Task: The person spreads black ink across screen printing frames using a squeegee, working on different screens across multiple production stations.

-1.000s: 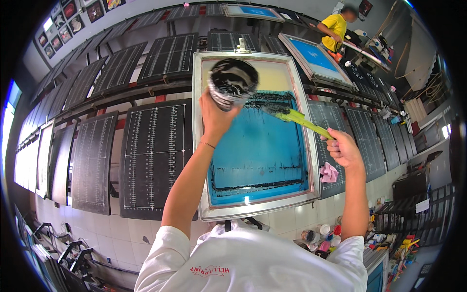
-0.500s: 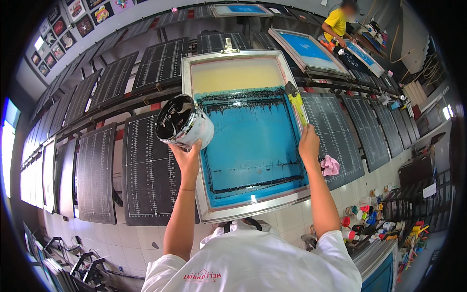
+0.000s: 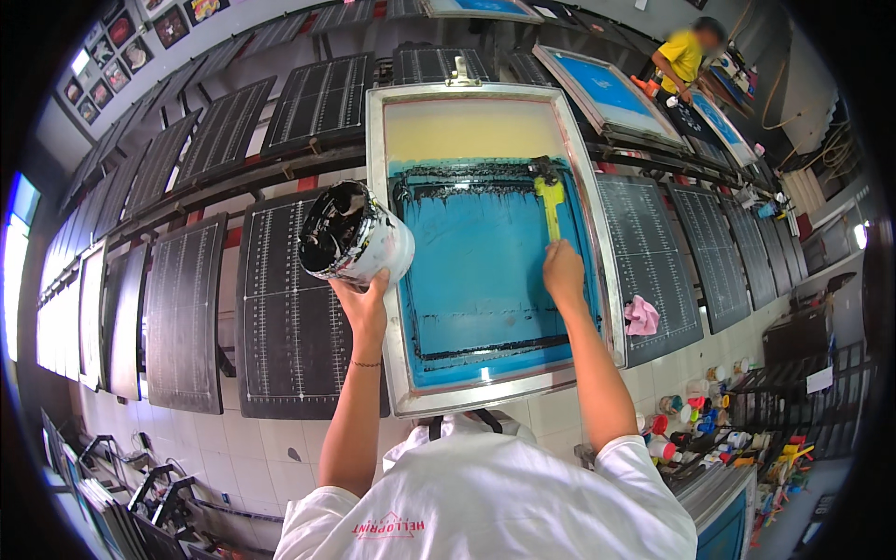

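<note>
My left hand [image 3: 362, 306] grips a white tub [image 3: 381, 247] from below, tilted so its ink-blackened mouth shows. It hangs over the left rail of a silver-framed printing screen [image 3: 504, 396]. In my right hand [image 3: 565, 271] is a yellow-green spatula [image 3: 552, 207], its head coated in thick black ink. That head is over the upper right of the screen's blue mesh [image 3: 485, 280], by a dark ink band [image 3: 467, 189]; whether it touches cannot be told. Black streaks also run along the mesh's sides and lower end. A metal clamp [image 3: 461, 73] sits at the screen's far edge.
Dark ruled printing boards [image 3: 289, 299] stand in rows on both sides. A pink cloth [image 3: 641, 315] lies on the board to the right. Another blue screen [image 3: 607, 93] rests beyond, near a person in yellow [image 3: 686, 56]. Several ink containers [image 3: 695, 411] crowd the lower right.
My right hand has brought the spatula leftward, from over the screen's right rail to over the mesh. The tub stays in my left hand. The whole view has shifted slightly.
</note>
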A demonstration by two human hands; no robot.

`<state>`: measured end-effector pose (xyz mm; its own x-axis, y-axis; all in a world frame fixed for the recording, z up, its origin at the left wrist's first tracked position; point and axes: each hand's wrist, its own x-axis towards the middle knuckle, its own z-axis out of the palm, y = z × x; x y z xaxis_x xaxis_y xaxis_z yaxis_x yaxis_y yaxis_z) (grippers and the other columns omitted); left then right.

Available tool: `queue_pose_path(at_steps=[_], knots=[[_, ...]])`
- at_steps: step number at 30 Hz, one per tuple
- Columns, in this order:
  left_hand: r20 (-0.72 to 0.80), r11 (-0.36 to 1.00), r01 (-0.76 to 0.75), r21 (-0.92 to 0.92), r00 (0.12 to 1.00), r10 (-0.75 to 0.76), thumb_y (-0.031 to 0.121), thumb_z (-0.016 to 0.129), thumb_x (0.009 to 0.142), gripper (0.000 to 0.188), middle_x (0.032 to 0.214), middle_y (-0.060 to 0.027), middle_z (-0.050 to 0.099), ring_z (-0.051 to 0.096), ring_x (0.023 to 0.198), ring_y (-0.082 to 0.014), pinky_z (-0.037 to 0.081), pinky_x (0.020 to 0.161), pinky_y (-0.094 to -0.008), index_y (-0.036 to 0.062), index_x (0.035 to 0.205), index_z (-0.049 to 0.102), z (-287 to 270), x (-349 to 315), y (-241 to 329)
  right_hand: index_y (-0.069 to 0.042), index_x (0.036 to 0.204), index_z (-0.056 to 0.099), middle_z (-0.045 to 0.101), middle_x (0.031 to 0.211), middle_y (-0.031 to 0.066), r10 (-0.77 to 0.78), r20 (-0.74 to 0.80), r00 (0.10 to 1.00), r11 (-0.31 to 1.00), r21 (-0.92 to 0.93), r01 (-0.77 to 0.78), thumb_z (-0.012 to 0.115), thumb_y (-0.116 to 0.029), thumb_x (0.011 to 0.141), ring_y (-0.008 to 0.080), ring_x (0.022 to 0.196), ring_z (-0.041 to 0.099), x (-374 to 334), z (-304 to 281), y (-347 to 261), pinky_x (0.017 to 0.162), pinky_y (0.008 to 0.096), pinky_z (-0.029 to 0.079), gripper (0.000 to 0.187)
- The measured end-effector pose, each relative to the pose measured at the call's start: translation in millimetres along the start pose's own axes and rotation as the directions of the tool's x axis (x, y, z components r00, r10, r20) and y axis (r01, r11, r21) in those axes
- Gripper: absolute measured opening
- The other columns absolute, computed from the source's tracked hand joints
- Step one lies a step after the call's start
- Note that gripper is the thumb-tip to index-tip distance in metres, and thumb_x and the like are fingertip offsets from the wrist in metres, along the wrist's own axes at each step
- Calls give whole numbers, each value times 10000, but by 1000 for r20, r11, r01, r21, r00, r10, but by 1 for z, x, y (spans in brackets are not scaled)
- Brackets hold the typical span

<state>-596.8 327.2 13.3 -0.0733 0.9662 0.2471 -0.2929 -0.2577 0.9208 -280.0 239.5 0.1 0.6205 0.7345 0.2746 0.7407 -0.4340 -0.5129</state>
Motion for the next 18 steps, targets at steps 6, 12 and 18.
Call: queue_pose_path(at_steps=[6, 12, 18], knots=[[-33, 1000, -9, -29, 999, 8, 65, 763, 781, 862, 1387, -150, 438, 446, 1273, -258, 328, 1108, -398, 14, 1469, 247, -17, 2, 7, 58, 882, 607, 649, 776, 312, 34, 117, 993, 998, 54, -41, 422, -204, 1016, 498, 768, 635, -23, 20, -75, 720, 569, 483, 347], [-39, 1000, -15, 5, 999, 16, 30, 756, 775, 858, 1386, -140, 436, 457, 1254, -243, 341, 1099, -392, 31, 1472, 255, -36, 7, 19, 68, 857, 612, 650, 798, 321, 1, 215, 977, 988, 149, -34, 417, -202, 1013, 499, 782, 635, -43, 47, -125, 736, 570, 483, 367], [-49, 999, -51, -2, 997, 51, 17, 758, 771, 883, 1398, -136, 430, 450, 1268, -246, 343, 1098, -390, 33, 1484, 239, -44, 9, 25, 79, 879, 627, 656, 837, 318, -63, 211, 975, 952, 307, -5, 430, -202, 1004, 502, 811, 631, -57, 67, -151, 755, 567, 478, 365]])
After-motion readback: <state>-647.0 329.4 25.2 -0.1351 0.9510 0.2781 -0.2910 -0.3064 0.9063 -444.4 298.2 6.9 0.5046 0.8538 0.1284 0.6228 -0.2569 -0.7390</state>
